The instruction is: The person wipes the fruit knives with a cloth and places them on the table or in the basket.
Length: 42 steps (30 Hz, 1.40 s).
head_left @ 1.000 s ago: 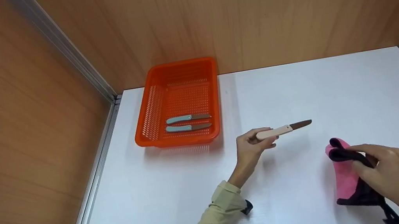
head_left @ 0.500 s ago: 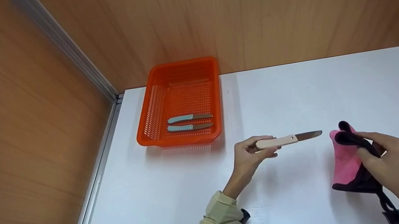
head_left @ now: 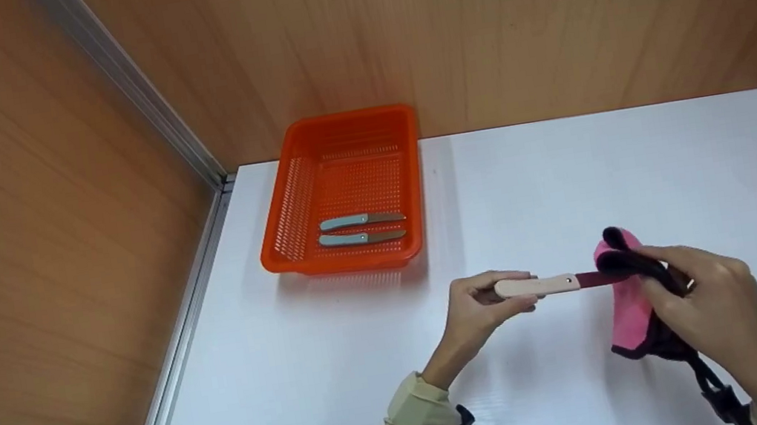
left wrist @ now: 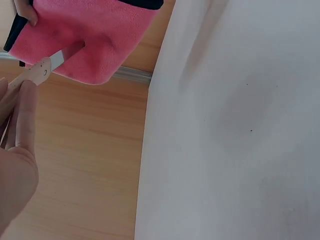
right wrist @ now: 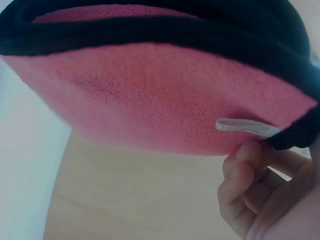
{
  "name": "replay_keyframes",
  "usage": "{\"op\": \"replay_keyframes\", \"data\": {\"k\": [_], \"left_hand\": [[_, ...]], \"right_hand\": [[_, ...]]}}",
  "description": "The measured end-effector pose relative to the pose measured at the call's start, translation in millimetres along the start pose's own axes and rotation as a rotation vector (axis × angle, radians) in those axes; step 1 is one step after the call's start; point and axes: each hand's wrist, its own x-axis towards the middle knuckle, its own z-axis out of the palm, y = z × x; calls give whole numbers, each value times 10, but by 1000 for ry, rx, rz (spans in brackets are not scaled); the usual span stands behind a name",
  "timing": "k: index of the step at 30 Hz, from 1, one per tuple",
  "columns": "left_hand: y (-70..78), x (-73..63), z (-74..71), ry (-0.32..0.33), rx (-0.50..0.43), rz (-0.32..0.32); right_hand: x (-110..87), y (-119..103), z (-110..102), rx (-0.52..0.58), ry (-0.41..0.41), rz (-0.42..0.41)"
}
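Note:
My left hand (head_left: 472,315) pinches the pale handle of a small knife (head_left: 536,286), its blade pointing right. A folded pink cloth (head_left: 631,310) with a black border hangs from my right hand (head_left: 713,290), gripped between thumb and fingers. The blade's tip is hidden at the cloth's fold in the head view. In the left wrist view, the knife (left wrist: 39,72) reaches up to the pink cloth (left wrist: 102,30), and the blade looks reddish there. A white tag on the cloth (right wrist: 150,100) shows beside my right fingers (right wrist: 240,175) in the right wrist view.
An orange perforated basket (head_left: 412,185) stands at the back left of the white table (head_left: 553,179). Two knives with light blue handles (head_left: 345,239) lie inside it, side by side. Wooden panels (head_left: 471,26) rise behind the table and at its sides.
The right hand has brought the cloth leftward to the knife, and the blade now meets it. The left hand has lowered toward me, with the knife turned level.

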Motion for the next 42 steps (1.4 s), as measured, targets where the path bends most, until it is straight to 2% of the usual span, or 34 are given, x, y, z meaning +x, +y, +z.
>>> {"op": "replay_keyframes", "data": {"k": [5, 9, 12, 23, 33, 38, 42], "left_hand": [[27, -15, 41, -3, 18, 19], [70, -15, 72, -16, -11, 26], [100, -24, 86, -17, -40, 21], [191, -42, 104, -5, -139, 40], [236, -72, 86, 8, -172, 50], [254, -79, 73, 31, -157, 60], [256, -90, 63, 25, -128, 73]], "right_hand": [[-15, -118, 99, -34, -100, -21], [-44, -178, 156, -70, -170, -44], [-63, -196, 175, -83, -190, -52], [-55, -205, 138, -114, -175, -35], [-70, -159, 65, -112, -164, 18], [-57, -133, 17, -126, -158, 50], [-68, -88, -16, -121, -143, 63]]}}
